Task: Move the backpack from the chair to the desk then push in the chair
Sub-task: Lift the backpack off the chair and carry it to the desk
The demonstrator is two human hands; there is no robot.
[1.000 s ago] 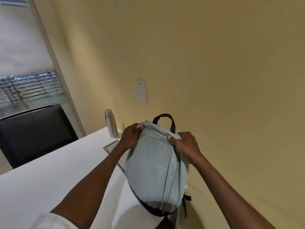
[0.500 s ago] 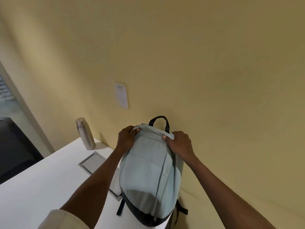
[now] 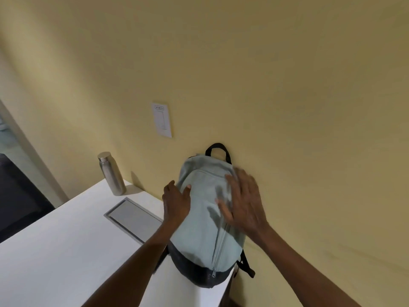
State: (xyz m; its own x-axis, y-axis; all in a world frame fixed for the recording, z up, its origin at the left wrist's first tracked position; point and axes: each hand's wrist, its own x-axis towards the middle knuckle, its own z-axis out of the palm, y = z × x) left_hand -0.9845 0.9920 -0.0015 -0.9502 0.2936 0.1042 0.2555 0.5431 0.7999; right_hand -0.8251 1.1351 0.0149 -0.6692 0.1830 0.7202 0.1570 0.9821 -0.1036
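At the near edge of the white flat-topped desk [image 3: 55, 258], both bare forearms reach forward from the bottom of the head view. Left hand [image 3: 177, 204] lies flat on the left flank of the pale grey-green fabric backpack with a dark base [image 3: 205, 218], fingers spread, thumb on the front panel; nothing clenched, looks like a steadying touch so the bag doesn't tip. Right hand [image 3: 243, 202] is motion-blurred, fingers splayed, in front of the bag's upper right; released, not gripping, contact cannot be told. Backpack stands on the desk's right corner, base close to the edge, black strap ends hanging off the side, black top loop against the yellow wall [image 3: 287, 85], probably leaned there for support. Left of the bag, a grey rectangular inset panel [image 3: 132, 216] sits flush in the desktop. Farther back, an upright brushed-steel bottle [image 3: 111, 173] stands near the wall, apart from the bag. A white wall plate [image 3: 162, 120] sits above. Backpack part looks done; pushing in the chair remains.
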